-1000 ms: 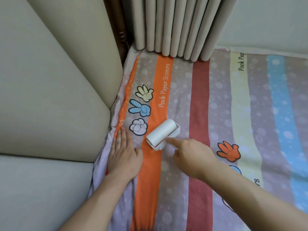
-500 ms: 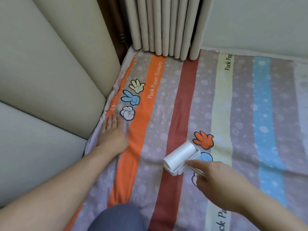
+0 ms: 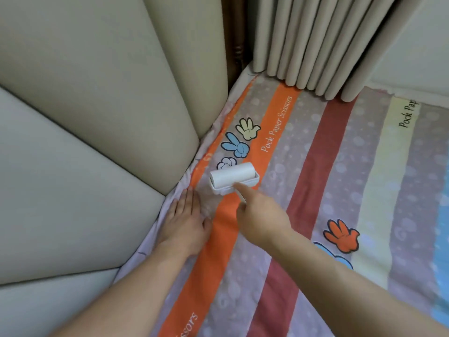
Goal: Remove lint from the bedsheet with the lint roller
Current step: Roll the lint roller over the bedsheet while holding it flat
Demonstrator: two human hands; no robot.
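A white lint roller (image 3: 232,177) lies on the orange stripe of the striped bedsheet (image 3: 313,190), just below the printed white fist. My right hand (image 3: 261,217) grips the roller's handle, with the index finger stretched along it onto the frame. My left hand (image 3: 184,224) rests flat on the sheet's left edge, fingers straight, close to the padded headboard and a little left of the roller.
A beige padded headboard (image 3: 92,132) borders the sheet on the left. Beige curtain folds (image 3: 313,42) hang onto the far end of the bed. A white wall (image 3: 418,45) stands at the far right.
My right hand has pushed the roller up and left, from the red stripe near the orange printed hand back to the orange stripe by the white fist. My left hand stays pressed on the sheet.
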